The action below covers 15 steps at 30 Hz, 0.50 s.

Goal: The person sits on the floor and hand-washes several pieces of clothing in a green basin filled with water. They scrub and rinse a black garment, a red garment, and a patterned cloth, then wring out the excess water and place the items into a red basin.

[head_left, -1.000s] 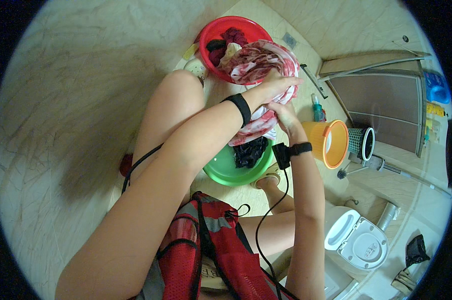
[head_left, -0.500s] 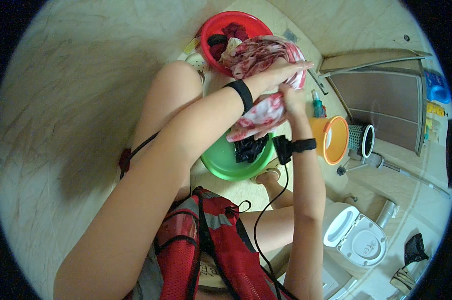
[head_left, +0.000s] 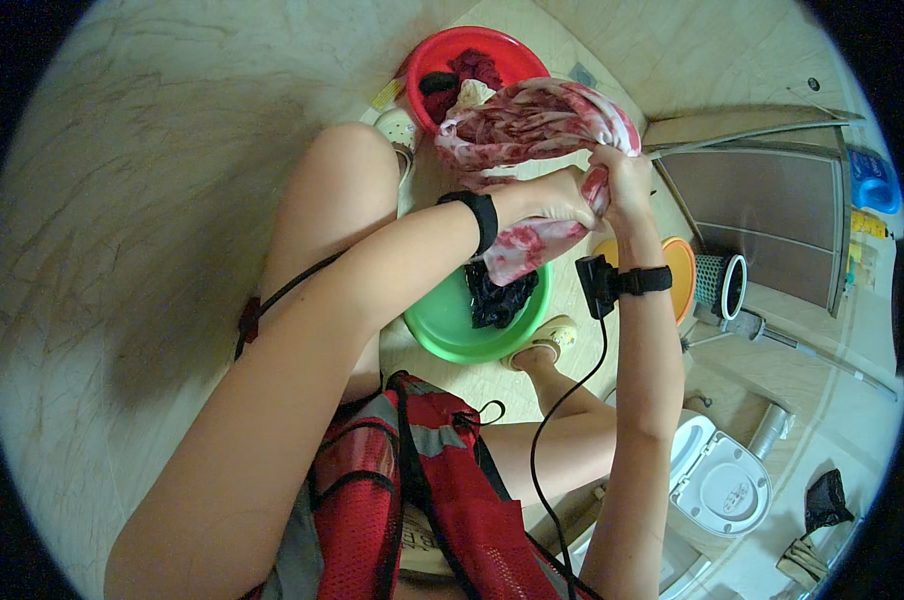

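Note:
A red-and-white patterned cloth garment [head_left: 547,120] hangs in a bunched loop in front of me, gathered to a narrow bundle at my hands. My left hand [head_left: 562,197] is closed round the bundle, and right beside it my right hand [head_left: 624,178] grips it with bent fingers. One end of the cloth droops over the green basin [head_left: 437,335], which holds a dark, wet-looking cloth [head_left: 502,298]. The larger loop reaches the near side of the red basin [head_left: 527,58]. Dark red clothes [head_left: 475,68] and a pale piece [head_left: 472,95] lie inside that one.
To the right stand an orange bucket [head_left: 682,275], partly behind my right wrist, and a green mesh bin [head_left: 710,280]. A toilet [head_left: 727,490] is at the lower right. A black cable [head_left: 540,440] runs from my right wrist. My clog-shod feet flank the green basin.
Both hands have moved right with the garment. My right hand has risen past the left, and both now clutch the cloth together; the left fingers, stretched out before, are closed round it.

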Motion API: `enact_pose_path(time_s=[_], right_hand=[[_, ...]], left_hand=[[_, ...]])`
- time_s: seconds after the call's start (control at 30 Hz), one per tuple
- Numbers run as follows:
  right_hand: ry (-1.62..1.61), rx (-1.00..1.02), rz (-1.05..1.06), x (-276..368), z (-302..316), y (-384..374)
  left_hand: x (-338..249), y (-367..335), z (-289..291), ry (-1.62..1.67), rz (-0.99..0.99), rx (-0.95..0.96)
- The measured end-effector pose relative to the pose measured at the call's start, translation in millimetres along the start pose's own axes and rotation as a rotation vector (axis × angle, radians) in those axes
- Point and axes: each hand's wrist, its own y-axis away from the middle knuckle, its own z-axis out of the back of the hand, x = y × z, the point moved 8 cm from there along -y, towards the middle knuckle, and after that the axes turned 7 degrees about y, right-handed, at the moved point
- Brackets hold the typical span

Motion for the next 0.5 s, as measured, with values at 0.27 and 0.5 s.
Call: enact_pose_path(time_s=[0.27,0.5], right_hand=[[0.367,-0.056,0.365,58.7,-5.8,17.9],[0.472,-0.257,0.306,56.9,0.7,28.2]], left_hand=[[-6.4,-10.8,9.1,-0.21,-0.052,-0.282],[4.6,-18.0,11.9,-0.295,-0.026,-0.32]])
